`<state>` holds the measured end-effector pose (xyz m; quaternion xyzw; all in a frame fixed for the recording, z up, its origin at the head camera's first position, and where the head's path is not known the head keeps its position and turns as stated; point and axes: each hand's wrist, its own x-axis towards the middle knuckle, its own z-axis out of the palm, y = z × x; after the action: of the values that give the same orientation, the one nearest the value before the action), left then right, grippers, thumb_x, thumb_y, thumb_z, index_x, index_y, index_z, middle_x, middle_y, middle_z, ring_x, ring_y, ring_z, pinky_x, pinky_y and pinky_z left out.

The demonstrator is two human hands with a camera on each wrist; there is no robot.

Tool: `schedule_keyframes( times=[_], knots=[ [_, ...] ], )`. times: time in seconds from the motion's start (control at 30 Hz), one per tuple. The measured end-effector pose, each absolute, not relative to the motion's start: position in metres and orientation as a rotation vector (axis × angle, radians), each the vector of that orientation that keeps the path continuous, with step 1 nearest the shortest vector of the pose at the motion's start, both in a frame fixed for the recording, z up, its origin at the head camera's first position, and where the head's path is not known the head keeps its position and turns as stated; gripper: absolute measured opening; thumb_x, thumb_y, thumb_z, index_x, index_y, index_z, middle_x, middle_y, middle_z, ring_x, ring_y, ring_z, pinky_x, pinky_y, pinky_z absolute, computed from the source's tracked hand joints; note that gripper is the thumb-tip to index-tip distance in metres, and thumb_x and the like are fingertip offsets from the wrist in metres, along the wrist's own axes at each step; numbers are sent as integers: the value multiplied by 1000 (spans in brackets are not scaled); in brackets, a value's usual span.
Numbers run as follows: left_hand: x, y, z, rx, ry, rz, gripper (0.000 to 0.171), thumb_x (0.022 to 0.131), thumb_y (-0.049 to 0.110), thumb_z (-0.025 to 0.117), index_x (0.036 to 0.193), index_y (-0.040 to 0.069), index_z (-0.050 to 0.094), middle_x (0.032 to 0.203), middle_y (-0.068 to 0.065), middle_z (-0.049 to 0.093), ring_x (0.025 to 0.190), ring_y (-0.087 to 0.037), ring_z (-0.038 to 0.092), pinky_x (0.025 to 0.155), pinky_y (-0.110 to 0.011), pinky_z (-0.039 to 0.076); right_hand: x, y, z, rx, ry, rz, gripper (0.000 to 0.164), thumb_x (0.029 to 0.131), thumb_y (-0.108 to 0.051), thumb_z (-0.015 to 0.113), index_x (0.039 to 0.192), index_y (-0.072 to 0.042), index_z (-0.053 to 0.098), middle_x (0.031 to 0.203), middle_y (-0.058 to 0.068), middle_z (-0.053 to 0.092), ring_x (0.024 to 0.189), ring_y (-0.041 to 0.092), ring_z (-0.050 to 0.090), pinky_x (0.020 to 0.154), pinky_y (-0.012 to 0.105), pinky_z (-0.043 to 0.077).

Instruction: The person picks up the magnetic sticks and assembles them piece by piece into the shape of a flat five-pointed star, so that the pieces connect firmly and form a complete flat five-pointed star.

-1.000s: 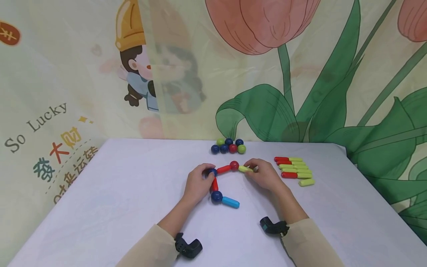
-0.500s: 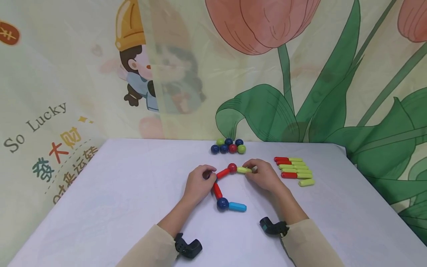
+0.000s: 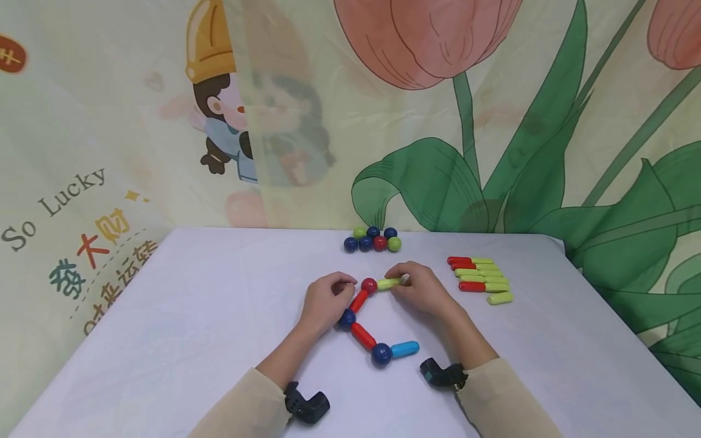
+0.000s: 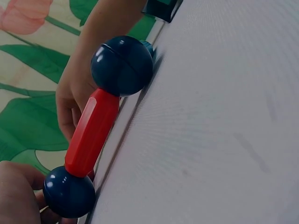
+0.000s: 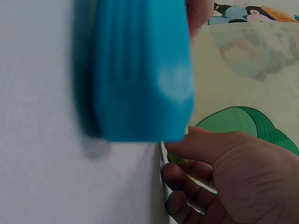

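Note:
A chain of toy magnetic sticks and balls lies on the white table. In the head view my right hand point(image 3: 418, 289) pinches the yellow-green stick point(image 3: 387, 284) at its far end. That stick joins a red ball point(image 3: 369, 285), then a red stick point(image 3: 358, 301), a blue ball point(image 3: 347, 319), a second red stick point(image 3: 363, 336), another blue ball point(image 3: 381, 354) and a light blue stick point(image 3: 405, 348). My left hand point(image 3: 327, 299) rests beside the first blue ball, fingers loosely bent, with a gap between thumb and index finger. In the left wrist view, its fingers show behind the near blue ball point(image 4: 69, 192).
Several loose blue, red and green balls point(image 3: 380, 243) sit at the table's back edge. To the right lie red and yellow-green sticks point(image 3: 482, 274) in a stack of rows, with a single short yellow-green stick point(image 3: 500, 298) in front. A printed cloth hangs behind.
My right hand has moved a little left with the yellow-green stick. The chain has swung: the blue balls came nearer, the lower one also rightward. My left hand no longer grips the upper blue ball.

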<state>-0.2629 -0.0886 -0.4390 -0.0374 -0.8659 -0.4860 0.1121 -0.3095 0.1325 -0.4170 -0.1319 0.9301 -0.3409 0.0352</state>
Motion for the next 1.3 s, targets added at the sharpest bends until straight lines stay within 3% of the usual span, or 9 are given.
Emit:
schedule_keyframes(
  times=[0.23,0.5,1.03,1.3],
  knots=[
    [-261,-89,-436,-146,-2603,-1416,24,94,22,70,117,18,75,105,1,74,96,-17,65,89,-38,54,-306,123,-415,-495,2837,-1041,25,93,-7,73,115,-16,76,121,7,70,96,22,61,88,37,58],
    [-262,-88,-437,-158,-2691,-1342,29,93,27,75,121,20,73,112,2,74,105,-19,63,98,-48,42,-304,117,-414,-490,2847,-1031,24,92,-7,74,114,-18,77,119,5,70,94,21,61,86,35,58],
    [-260,-86,-434,-126,-2709,-1345,29,93,27,76,121,21,74,111,2,73,104,-19,60,95,-47,43,-306,122,-416,-420,2801,-1095,22,92,-11,75,112,-19,76,118,5,70,99,22,61,88,36,58],
    [-261,-89,-435,-127,-2671,-1383,27,94,24,75,120,18,74,111,0,74,101,-19,62,91,-39,54,-317,139,-422,-236,2656,-1338,27,98,-23,69,124,-15,71,120,10,67,87,23,63,73,27,57]
  ],
)
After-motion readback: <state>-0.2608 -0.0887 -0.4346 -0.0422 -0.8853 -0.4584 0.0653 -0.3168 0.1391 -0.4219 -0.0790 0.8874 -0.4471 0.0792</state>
